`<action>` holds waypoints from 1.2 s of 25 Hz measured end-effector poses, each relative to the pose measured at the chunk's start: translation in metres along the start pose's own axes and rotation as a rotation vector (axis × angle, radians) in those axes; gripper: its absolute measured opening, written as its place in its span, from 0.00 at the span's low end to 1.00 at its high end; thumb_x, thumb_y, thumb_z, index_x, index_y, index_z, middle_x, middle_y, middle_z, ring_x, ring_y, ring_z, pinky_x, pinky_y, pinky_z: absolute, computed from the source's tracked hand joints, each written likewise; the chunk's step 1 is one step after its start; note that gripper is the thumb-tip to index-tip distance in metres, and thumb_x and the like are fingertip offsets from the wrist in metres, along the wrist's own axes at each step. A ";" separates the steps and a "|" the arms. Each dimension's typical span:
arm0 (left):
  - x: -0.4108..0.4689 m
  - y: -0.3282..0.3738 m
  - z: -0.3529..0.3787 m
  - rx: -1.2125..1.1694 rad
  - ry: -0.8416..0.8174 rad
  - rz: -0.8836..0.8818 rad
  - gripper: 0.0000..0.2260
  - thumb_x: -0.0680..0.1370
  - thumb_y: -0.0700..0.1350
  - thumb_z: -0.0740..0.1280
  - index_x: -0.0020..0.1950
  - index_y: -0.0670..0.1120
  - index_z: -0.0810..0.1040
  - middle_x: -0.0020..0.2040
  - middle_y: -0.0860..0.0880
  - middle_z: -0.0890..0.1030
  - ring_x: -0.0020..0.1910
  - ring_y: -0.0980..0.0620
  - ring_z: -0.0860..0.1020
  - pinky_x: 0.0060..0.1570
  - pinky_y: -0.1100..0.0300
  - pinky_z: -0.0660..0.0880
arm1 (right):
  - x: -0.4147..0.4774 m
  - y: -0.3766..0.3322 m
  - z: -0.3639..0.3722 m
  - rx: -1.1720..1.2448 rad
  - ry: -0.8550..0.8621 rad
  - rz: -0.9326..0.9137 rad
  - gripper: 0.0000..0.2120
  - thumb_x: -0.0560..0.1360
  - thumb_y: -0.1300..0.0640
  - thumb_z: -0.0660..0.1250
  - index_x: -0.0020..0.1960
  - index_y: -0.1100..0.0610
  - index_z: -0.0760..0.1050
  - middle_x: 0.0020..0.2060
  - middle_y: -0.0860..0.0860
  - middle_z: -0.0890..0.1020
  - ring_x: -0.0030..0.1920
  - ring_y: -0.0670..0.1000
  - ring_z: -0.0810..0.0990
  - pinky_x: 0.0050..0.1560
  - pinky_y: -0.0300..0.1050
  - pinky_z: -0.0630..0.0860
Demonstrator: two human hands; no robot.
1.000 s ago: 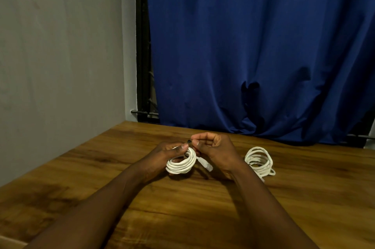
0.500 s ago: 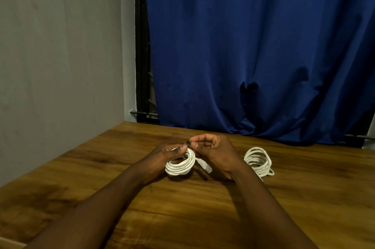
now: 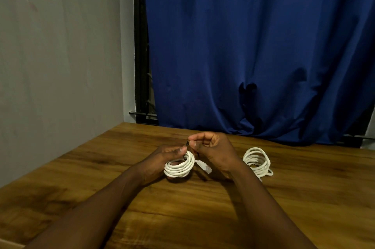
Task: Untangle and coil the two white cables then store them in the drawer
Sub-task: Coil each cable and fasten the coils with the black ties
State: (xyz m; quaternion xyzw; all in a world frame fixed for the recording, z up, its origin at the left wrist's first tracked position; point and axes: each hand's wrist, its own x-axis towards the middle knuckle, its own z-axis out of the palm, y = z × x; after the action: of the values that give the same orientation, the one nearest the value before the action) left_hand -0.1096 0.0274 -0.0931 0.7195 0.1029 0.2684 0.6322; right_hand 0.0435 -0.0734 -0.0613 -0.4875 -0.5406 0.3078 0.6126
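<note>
Securing coil two; coil one already parked on the worktop.

My left hand (image 3: 162, 159) is wrapped around the second white cable coil (image 3: 179, 167), held just above the wooden worktop (image 3: 304, 198), thumb pressed on top of the loops. My right hand (image 3: 215, 151) is pinched on something small and dark (image 3: 187, 143) at the top of that coil, maybe a tie or the cable end, too small to tell. A white plug (image 3: 205, 167) sticks out between the hands. The first coil (image 3: 256, 161) lies on the worktop just right of my right wrist, nobody touching it. Step looks like fastening the loops. Next: finish that without the turns springing loose, then grab both coils. No drawer in view, so I'd have to find it.
</note>
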 end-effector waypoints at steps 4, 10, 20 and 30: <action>0.000 0.000 -0.001 -0.027 0.019 0.017 0.15 0.75 0.54 0.66 0.47 0.43 0.83 0.40 0.43 0.82 0.37 0.50 0.79 0.40 0.58 0.75 | 0.001 0.001 -0.001 -0.012 -0.001 0.013 0.06 0.73 0.67 0.70 0.47 0.58 0.82 0.42 0.55 0.86 0.42 0.51 0.85 0.46 0.42 0.82; -0.002 0.004 0.003 -0.023 0.009 0.018 0.13 0.78 0.52 0.64 0.44 0.47 0.84 0.38 0.45 0.82 0.35 0.51 0.79 0.38 0.60 0.76 | 0.003 0.003 -0.002 -0.018 -0.014 0.013 0.06 0.73 0.66 0.71 0.46 0.57 0.82 0.41 0.54 0.86 0.43 0.51 0.85 0.47 0.43 0.82; -0.004 0.007 0.004 -0.089 -0.004 -0.024 0.13 0.77 0.49 0.64 0.45 0.42 0.83 0.38 0.45 0.81 0.35 0.52 0.79 0.36 0.61 0.77 | 0.002 0.002 -0.002 -0.006 -0.029 0.001 0.06 0.73 0.66 0.71 0.47 0.58 0.82 0.40 0.53 0.86 0.41 0.49 0.85 0.42 0.40 0.80; -0.005 0.012 0.006 -0.204 0.028 -0.122 0.13 0.74 0.51 0.68 0.41 0.40 0.82 0.36 0.43 0.80 0.32 0.51 0.78 0.31 0.62 0.75 | 0.003 0.002 -0.002 -0.025 -0.043 -0.032 0.06 0.73 0.67 0.71 0.46 0.57 0.82 0.41 0.54 0.86 0.42 0.50 0.85 0.41 0.41 0.80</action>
State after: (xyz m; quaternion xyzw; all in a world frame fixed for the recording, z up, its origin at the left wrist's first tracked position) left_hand -0.1130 0.0179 -0.0830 0.6400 0.1274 0.2488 0.7158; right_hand 0.0460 -0.0710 -0.0620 -0.4796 -0.5651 0.3017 0.5997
